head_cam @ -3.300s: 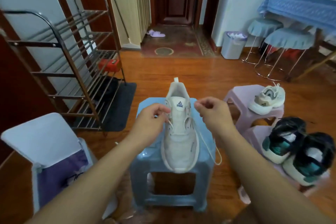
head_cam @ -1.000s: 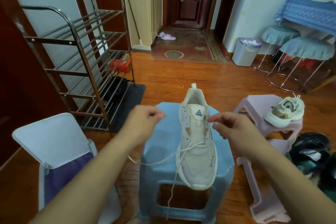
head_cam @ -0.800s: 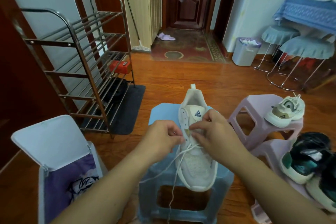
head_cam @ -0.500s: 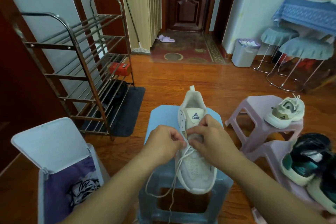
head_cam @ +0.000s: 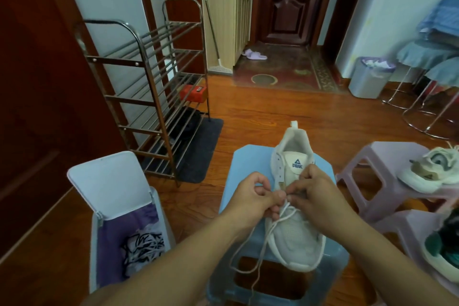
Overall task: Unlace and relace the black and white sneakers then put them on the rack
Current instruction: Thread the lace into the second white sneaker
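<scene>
Both hands pinched the white lace [head_cam: 285, 210] over the eyelets: left hand [head_cam: 250, 200], right hand [head_cam: 313, 194]. The pale sneaker [head_cam: 295, 231] sat on the blue stool [head_cam: 246, 164] (rack [head_cam: 149, 87] well apart). Lacing seemed underway; next, threading the following eyelet.

Blue stool [head_cam: 246, 164] bearing white sneaker [head_cam: 295, 236], pink stool [head_cam: 387, 156] bearing pale sneaker [head_cam: 429, 171], seemingly upright, wooden floor [head_cam: 260, 112]

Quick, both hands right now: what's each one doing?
Left hand: closed, pinching the white lace at the sneaker.
Right hand: closed, pinching the same lace.
</scene>
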### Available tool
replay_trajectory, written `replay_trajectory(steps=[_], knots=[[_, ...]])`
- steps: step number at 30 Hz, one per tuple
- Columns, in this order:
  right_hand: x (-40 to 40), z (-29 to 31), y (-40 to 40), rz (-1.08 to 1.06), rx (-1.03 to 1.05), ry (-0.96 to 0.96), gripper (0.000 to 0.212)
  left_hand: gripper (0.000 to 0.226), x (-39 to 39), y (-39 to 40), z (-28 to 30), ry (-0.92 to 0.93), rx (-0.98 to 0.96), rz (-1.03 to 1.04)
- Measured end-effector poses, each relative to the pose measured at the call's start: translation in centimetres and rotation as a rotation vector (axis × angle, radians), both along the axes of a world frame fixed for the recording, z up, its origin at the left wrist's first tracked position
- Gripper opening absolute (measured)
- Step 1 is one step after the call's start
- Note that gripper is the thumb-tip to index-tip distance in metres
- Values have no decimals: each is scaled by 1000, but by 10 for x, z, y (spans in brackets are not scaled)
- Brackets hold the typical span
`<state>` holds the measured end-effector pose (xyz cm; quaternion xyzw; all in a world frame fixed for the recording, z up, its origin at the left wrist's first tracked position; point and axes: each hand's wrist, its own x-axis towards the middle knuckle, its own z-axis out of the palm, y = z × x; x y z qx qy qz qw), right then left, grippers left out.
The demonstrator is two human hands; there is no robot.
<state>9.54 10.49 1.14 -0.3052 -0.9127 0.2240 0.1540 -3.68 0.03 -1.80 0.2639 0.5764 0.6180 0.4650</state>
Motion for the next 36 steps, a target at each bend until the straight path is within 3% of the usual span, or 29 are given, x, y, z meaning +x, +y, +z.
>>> replay_trajectory(steps=[2,5,6,8,11,13,15,17,18,19,20,23,25,27,32,34,36], knots=[[0,-1,-2,-6,6,-9,10,29,-2,-1,1,176,22,-29],[4,-10,-6,8,148,-11,6,32,-9,-3,6,767,51,-160],[5,-11,-11,19,197,-7,5,29,-10,-3,8,873,63,-205],[7,-11,-18,30,199,0,9,22,-8,-4,12,954,63,-251],[30,17,8,-273,-157,95,16,14,-10,-3,15,1068,27,-258],[70,37,49,-617,-482,415,8,8,-14,-1,13,1127,26,-244],[114,43,80,-861,-952,991,22,3,-14,1,11,1157,28,-256],[134,29,92,-856,-1386,1472,26,12,-14,4,10,1170,36,-308],[128,28,92,-803,-1480,1477,22,17,-17,4,11,1158,33,-338],[116,35,86,-723,-1471,1325,22,22,-18,6,12,1145,32,-377],[101,39,77,-640,-1323,1086,25,25,-21,6,13,1138,26,-405],[58,44,39,-311,-402,331,20,24,-21,4,17,1101,13,-445],[42,27,19,-50,-12,-34,27,18,-17,4,19,1072,0,-436],[34,19,7,27,27,-102,27,5,-17,5,21,1067,-15,-426],[25,12,0,55,232,-167,10,20,-20,4,26,1045,-41,-434],[33,12,6,-72,207,-151,7,20,-20,4,27,1065,-52,-430],[58,18,32,-410,151,-129,6,23,-21,3,28,1094,-62,-431]])
